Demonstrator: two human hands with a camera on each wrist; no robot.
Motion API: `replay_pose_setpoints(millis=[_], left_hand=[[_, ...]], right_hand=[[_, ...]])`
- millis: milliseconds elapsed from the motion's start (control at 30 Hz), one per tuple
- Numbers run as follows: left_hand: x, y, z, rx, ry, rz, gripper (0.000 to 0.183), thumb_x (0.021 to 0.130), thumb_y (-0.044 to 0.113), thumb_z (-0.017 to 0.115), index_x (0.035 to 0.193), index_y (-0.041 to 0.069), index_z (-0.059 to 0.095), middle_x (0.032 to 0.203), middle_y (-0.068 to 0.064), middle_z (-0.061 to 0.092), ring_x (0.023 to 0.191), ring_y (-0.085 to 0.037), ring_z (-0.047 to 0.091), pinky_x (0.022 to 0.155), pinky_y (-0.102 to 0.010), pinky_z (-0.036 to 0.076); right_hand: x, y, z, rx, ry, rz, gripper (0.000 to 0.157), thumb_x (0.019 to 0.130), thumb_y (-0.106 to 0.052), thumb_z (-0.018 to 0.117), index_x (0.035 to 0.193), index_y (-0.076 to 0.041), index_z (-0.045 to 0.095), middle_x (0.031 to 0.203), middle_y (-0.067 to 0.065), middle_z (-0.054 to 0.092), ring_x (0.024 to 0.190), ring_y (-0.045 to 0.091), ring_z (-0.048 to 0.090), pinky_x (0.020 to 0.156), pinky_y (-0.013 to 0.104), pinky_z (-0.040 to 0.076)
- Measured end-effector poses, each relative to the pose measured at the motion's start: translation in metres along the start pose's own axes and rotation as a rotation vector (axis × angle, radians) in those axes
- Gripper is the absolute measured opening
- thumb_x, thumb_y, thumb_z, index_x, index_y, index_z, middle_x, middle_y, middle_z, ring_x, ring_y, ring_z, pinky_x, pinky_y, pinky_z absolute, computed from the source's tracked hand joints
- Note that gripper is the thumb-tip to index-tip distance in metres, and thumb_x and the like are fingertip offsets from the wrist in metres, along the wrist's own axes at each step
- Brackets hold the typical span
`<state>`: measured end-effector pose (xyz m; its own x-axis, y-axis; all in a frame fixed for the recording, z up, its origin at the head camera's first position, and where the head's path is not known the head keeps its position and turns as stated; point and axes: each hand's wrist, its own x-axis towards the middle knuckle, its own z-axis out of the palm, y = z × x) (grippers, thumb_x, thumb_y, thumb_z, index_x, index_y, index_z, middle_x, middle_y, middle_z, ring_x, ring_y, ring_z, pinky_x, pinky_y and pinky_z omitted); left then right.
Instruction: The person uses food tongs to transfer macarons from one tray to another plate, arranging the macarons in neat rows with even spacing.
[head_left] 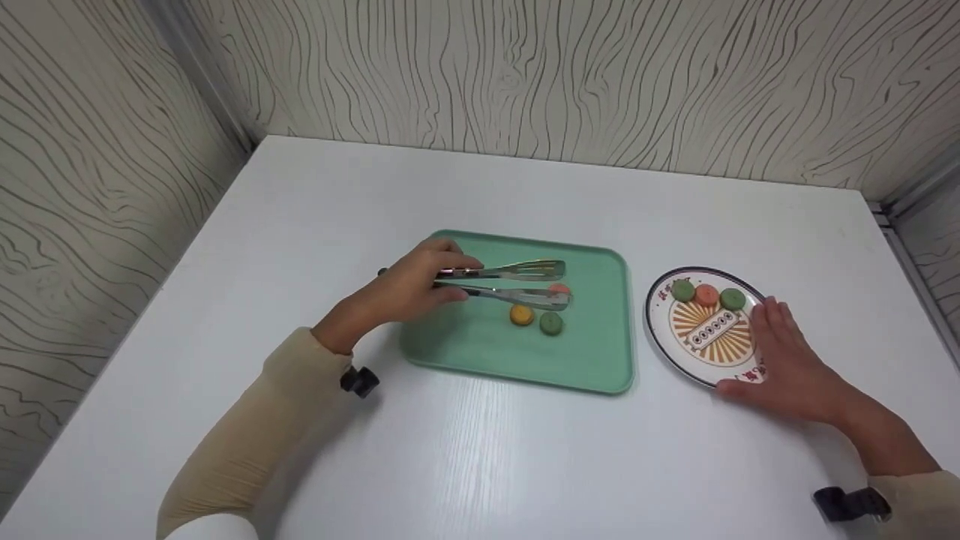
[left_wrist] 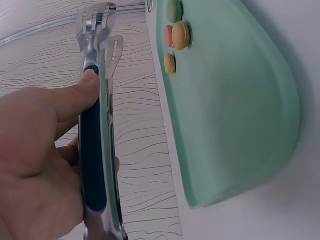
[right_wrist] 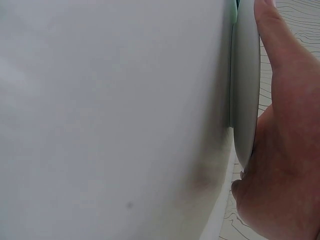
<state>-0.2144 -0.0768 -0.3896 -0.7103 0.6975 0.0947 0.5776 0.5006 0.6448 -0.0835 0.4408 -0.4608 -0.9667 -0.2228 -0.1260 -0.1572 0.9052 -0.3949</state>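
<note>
My left hand (head_left: 420, 281) grips a pair of metal tongs (head_left: 517, 292) with dark handle inlays, thumb on one arm and fingers on the other. The slotted ends stand apart above the green tray (head_left: 592, 360). Below them lie a yellow macaron (head_left: 521, 314), a green macaron (head_left: 551, 323) and a pink macaron (head_left: 559, 289) partly covered by the tongs. A second yellow macaron (left_wrist: 170, 64) shows in the left wrist view. My right hand (head_left: 799, 375) rests against the right rim of the round patterned plate (head_left: 682, 345), fingers extended, thumb at its front edge.
On the plate's far side sit two green macarons (head_left: 733, 299) with a pink macaron (head_left: 706, 295) between them. Plate and tray stand side by side on the white table (head_left: 450, 465). A patterned wall (head_left: 525, 82) rises behind the table's far edge.
</note>
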Motion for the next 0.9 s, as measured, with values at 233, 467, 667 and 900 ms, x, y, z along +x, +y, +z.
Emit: replay_pose_setpoints(millis=[233,467,667,900], left_hand=[[-0.002,-0.011,-0.004,-0.025,-0.013,-0.023,0.037,0.095,0.01,0.073,0.132,0.009,0.068,0.115,-0.01,0.058,0.107,-0.028,0.051,0.088,-0.036,0.046],[-0.003,-0.023,-0.005,-0.055,-0.031,-0.015,0.038,0.092,0.008,0.075,0.13,0.008,0.069,0.113,-0.011,0.059,0.104,-0.025,0.05,0.087,-0.036,0.044],[-0.004,-0.032,-0.004,-0.044,-0.055,-0.015,0.039,0.092,0.009,0.076,0.131,0.009,0.07,0.114,-0.01,0.059,0.103,-0.023,0.05,0.087,-0.035,0.044],[-0.003,-0.035,0.001,-0.044,-0.068,-0.015,0.037,0.092,0.009,0.075,0.129,0.009,0.07,0.115,-0.011,0.06,0.103,-0.023,0.051,0.088,-0.037,0.045]], right_hand=[[0.0,-0.001,-0.001,0.012,-0.008,0.007,0.126,0.086,-0.049,0.077,0.154,0.016,-0.007,0.16,0.036,-0.017,0.149,0.045,-0.023,0.117,0.036,-0.017],[0.001,-0.002,-0.001,0.015,-0.012,0.017,0.127,0.085,-0.049,0.078,0.154,0.016,-0.006,0.161,0.036,-0.016,0.149,0.045,-0.023,0.119,0.046,-0.013],[0.001,-0.001,-0.002,0.013,-0.01,0.011,0.126,0.085,-0.049,0.078,0.154,0.016,-0.006,0.161,0.036,-0.016,0.149,0.046,-0.023,0.119,0.047,-0.012],[0.0,-0.001,-0.001,0.009,-0.008,0.006,0.127,0.085,-0.049,0.078,0.154,0.015,-0.007,0.161,0.036,-0.017,0.149,0.045,-0.023,0.119,0.043,-0.014]])
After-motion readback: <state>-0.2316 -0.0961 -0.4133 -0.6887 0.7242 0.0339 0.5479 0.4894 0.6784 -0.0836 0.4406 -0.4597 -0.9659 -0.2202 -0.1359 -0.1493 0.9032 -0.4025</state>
